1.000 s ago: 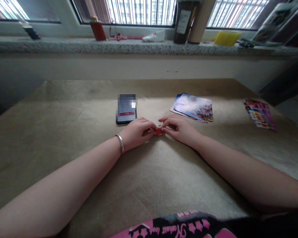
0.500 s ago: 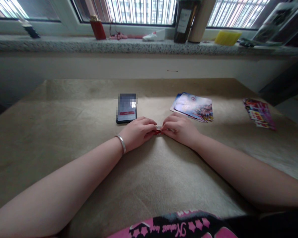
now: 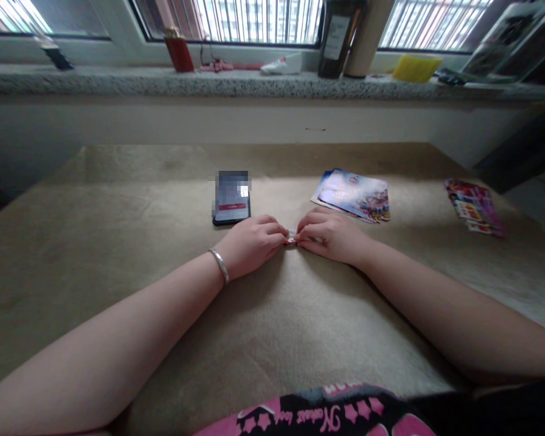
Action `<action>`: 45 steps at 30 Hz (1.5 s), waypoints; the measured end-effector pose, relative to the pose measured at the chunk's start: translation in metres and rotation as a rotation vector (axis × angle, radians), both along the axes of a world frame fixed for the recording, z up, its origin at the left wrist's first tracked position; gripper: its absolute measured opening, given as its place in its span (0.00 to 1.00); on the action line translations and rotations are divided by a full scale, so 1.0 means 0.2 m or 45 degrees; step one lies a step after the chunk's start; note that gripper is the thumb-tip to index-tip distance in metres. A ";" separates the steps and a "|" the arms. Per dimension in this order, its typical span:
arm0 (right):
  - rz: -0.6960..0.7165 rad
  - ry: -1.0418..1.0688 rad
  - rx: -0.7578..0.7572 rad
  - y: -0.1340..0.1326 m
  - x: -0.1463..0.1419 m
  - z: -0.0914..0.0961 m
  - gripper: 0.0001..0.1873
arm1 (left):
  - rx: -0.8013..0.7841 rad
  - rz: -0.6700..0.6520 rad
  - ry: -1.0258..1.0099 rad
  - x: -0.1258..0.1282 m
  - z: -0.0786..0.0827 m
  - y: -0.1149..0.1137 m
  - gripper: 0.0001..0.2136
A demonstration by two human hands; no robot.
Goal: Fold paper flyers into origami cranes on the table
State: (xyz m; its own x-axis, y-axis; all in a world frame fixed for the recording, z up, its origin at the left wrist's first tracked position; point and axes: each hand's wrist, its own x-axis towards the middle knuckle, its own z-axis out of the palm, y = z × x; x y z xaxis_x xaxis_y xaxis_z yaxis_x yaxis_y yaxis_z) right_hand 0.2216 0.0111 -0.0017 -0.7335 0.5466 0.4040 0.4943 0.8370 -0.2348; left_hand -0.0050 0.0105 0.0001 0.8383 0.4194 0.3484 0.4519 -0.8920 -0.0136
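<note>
Between my fingertips is a small red-and-white piece, perhaps folded paper or a wrapper (image 3: 291,238), low over the table; most of it is hidden by my fingers. My left hand (image 3: 255,242), with a silver bangle (image 3: 220,265) at the wrist, pinches its left end. From the other side, my right hand (image 3: 330,235) pinches the right end, fingers curled. A phone (image 3: 231,197) with a lit, partly pixelated screen lies just beyond my left hand. Past my right hand rests a small stack of glossy printed cards (image 3: 355,192).
More colourful printed cards (image 3: 475,207) lie fanned at the table's right side. The table (image 3: 272,339) has a tan cover. Behind it, a stone windowsill (image 3: 131,82) holds a red lighter (image 3: 178,51), a dark bottle (image 3: 338,42) and a yellow block (image 3: 416,68).
Both hands stay almost in place. The piece between the fingertips has turned slightly, showing more white than before.
</note>
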 end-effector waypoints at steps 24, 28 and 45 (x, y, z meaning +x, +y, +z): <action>-0.217 -0.233 0.277 -0.06 -0.03 0.00 0.11 | -0.348 0.039 -0.136 -0.02 0.01 0.00 0.12; -0.301 -0.111 0.188 -0.05 -0.03 0.00 0.07 | -0.392 0.039 -0.124 -0.02 0.02 0.00 0.10; -0.393 0.137 -0.123 -0.11 -0.09 0.00 0.05 | -0.415 0.331 -0.479 0.01 0.00 -0.04 0.04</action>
